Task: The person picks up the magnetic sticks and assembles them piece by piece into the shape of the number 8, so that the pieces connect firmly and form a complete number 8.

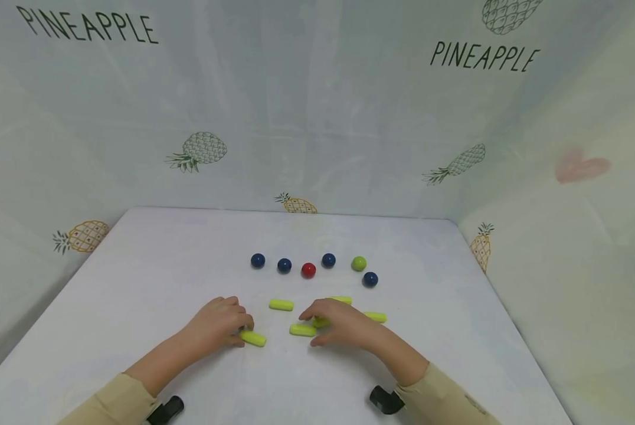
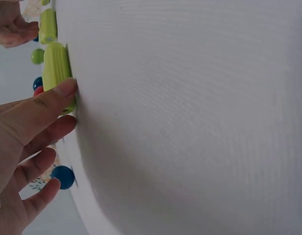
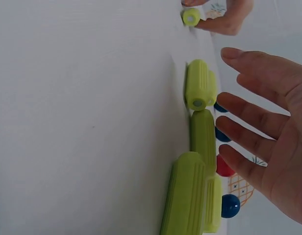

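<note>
My left hand (image 1: 219, 321) pinches the left end of a lime-green ridged stick (image 1: 253, 338) between thumb and fingers. In the left wrist view its thumb lies across this stick (image 2: 55, 63), which rests low at the table surface. Over a loose group of similar sticks, my right hand (image 1: 344, 323) is spread with nothing in its grasp. One green stick (image 1: 303, 330) lies just beside its fingertips, another (image 1: 321, 322) is partly covered by the hand, and a third (image 1: 375, 317) shows beyond the wrist. The right wrist view shows the fingers (image 3: 249, 110) apart, close beside the sticks.
Another stick (image 1: 281, 304) lies between the hands, farther back. Behind the sticks is an uneven row of small balls: several blue (image 1: 284, 265), one red (image 1: 308, 270), one green (image 1: 359, 263). A pineapple-printed cloth (image 1: 317, 118) hangs around the white table (image 1: 190, 236).
</note>
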The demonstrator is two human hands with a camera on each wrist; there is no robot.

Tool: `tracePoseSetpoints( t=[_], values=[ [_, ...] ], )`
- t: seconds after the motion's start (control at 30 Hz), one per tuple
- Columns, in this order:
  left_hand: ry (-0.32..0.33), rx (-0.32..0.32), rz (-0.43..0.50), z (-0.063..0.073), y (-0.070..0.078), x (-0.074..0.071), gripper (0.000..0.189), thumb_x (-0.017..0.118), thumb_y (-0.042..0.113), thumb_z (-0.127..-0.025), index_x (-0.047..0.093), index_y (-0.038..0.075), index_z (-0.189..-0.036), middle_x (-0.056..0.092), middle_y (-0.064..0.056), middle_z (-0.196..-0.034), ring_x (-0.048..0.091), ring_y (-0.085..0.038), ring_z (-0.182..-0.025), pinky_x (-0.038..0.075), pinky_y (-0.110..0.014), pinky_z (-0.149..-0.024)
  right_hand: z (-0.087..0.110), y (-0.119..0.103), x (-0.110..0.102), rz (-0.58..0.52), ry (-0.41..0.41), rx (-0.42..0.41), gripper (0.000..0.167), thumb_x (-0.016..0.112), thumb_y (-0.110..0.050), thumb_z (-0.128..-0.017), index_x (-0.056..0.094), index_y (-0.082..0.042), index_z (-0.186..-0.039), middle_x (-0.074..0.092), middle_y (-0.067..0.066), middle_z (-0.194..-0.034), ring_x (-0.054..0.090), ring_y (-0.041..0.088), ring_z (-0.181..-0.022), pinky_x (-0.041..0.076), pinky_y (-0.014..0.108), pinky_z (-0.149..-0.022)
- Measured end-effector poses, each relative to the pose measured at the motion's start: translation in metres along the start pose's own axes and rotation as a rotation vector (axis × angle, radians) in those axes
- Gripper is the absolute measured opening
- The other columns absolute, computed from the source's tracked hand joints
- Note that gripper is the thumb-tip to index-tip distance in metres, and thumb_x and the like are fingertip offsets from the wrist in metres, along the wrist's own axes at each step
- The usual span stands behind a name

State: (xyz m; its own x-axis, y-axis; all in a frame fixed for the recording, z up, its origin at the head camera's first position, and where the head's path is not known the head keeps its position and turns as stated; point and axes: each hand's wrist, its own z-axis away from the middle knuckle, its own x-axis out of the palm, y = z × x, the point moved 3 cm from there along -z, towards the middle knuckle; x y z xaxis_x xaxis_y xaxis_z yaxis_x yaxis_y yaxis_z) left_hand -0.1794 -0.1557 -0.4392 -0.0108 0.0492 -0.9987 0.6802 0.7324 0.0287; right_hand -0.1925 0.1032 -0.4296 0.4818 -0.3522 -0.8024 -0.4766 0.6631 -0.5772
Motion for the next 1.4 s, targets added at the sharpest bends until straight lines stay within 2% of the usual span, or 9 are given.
tracePoseSetpoints(
  t=[0.4,0.6,0.7,1.07,1.4],
  values=[
    [0.014,-0.025,0.016,-0.003,-0.003,0.000,0.023,0.090,0.025,-0.066,0.075,0.022,-0.084,0.064,0.014,-0.077,0.048,-0.009,-0.074,0.044,-0.029,-0.067,-0.018,-0.004,-0.003,-0.092,0.003,-0.009,0.046,0.082,-0.022,-0.080,0.065,-0.019,-0.123,0.064,-0.011,-0.111,0.057,0.011,-0.105,0.048,0.030,-0.092],
    [0.076,-0.046,0.014,-0.009,-0.012,-0.006,0.022,0.090,0.021,-0.066,0.075,0.022,-0.083,0.065,0.013,-0.078,0.051,-0.010,-0.076,0.047,-0.031,-0.068,-0.032,-0.009,-0.006,-0.089,0.034,-0.012,0.043,0.082,-0.021,-0.081,0.066,-0.019,-0.121,0.065,-0.009,-0.110,0.058,0.013,-0.107,0.049,0.032,-0.092],
    [0.108,-0.070,0.032,-0.013,-0.018,-0.011,0.022,0.089,0.020,-0.067,0.075,0.021,-0.083,0.067,0.012,-0.078,0.052,-0.011,-0.076,0.047,-0.031,-0.067,-0.038,-0.011,-0.008,-0.094,0.049,-0.006,0.042,0.081,-0.021,-0.081,0.066,-0.018,-0.121,0.065,-0.010,-0.111,0.057,0.013,-0.107,0.049,0.032,-0.092],
    [0.138,-0.175,0.125,-0.033,-0.036,-0.014,0.021,0.089,0.019,-0.070,0.075,0.018,-0.087,0.065,0.011,-0.079,0.054,-0.014,-0.077,0.048,-0.031,-0.068,-0.063,-0.011,-0.016,-0.113,0.096,0.009,0.043,0.082,-0.018,-0.080,0.067,-0.014,-0.120,0.066,-0.004,-0.112,0.057,0.015,-0.106,0.049,0.030,-0.090],
    [0.138,-0.295,0.239,-0.055,-0.055,-0.010,0.021,0.086,0.015,-0.073,0.076,0.014,-0.091,0.067,0.006,-0.081,0.057,-0.018,-0.081,0.051,-0.037,-0.075,-0.087,-0.003,-0.021,-0.088,0.175,0.063,0.041,0.082,-0.020,-0.081,0.068,-0.017,-0.120,0.063,-0.011,-0.112,0.056,0.013,-0.106,0.048,0.027,-0.089]
  ],
)
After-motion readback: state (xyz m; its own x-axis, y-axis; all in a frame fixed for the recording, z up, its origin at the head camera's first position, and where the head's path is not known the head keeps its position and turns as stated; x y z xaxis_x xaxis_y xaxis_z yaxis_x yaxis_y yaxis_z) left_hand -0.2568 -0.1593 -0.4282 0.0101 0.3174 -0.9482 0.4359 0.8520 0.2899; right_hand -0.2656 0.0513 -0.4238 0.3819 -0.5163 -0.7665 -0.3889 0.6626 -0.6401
